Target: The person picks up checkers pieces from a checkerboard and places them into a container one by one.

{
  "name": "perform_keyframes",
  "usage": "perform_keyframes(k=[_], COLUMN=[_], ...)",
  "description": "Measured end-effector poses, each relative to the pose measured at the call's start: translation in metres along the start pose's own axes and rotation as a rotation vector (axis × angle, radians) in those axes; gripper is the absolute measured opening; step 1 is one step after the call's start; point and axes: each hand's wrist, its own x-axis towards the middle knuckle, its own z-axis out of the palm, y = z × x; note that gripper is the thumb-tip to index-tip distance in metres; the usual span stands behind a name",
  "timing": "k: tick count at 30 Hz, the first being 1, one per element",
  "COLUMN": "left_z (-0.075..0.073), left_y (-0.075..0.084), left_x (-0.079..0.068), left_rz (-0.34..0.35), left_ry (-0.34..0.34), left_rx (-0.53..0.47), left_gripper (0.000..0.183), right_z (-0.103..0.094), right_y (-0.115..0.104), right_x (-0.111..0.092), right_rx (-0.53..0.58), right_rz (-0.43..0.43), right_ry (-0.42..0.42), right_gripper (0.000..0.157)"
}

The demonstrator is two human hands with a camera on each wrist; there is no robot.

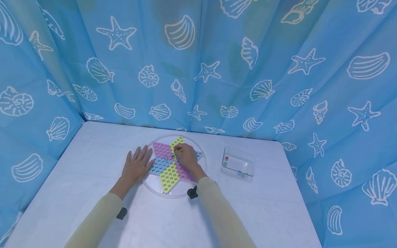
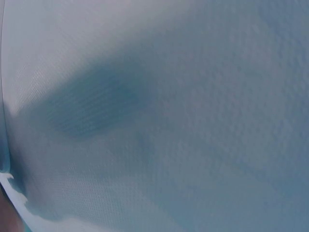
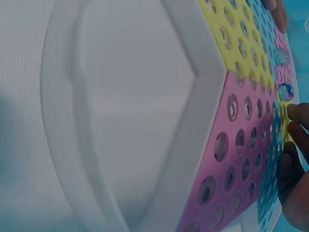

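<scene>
A Chinese checkers board (image 1: pixel 170 177), a pink, yellow and blue star of holes on a round clear base, lies on the table. My left hand (image 1: pixel 135 166) rests at its left edge, fingers spread and straight. Over the upper right part of the star, my right hand (image 1: pixel 187 156) has its fingers bent down to the holes; I cannot tell whether they pinch anything. Just left of these fingertips sit a marble with a blue swirl (image 3: pixel 286 92) and a clear marble (image 3: pixel 281 56). In the left wrist view, mostly blurred white cloth shows.
To the right of the board stands a clear rectangular container (image 1: pixel 238 162) with several marbles, among them a red marble (image 1: pixel 226 158) and a green marble (image 1: pixel 225 164). A blue curtain (image 1: pixel 198 69) with shell prints closes off the back and sides of the white table (image 1: pixel 266 206).
</scene>
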Motion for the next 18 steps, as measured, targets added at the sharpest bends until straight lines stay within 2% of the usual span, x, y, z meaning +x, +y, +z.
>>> perform_keyframes(k=[9, 18], left_z=[-0.002, 0.001], left_y=[0.001, 0.000], left_x=[-0.001, 0.000], left_rz=[0.005, 0.007], left_ry=[0.006, 0.007], left_rx=[-0.008, -0.007], left_gripper=[0.070, 0.070], right_z=[-0.009, -0.023], right_y=[0.005, 0.009], right_x=[-0.002, -0.004], right_rx=[0.071, 0.110], right_rz=[0.003, 0.002], right_ry=[-0.022, 0.005], right_gripper=[0.022, 0.020])
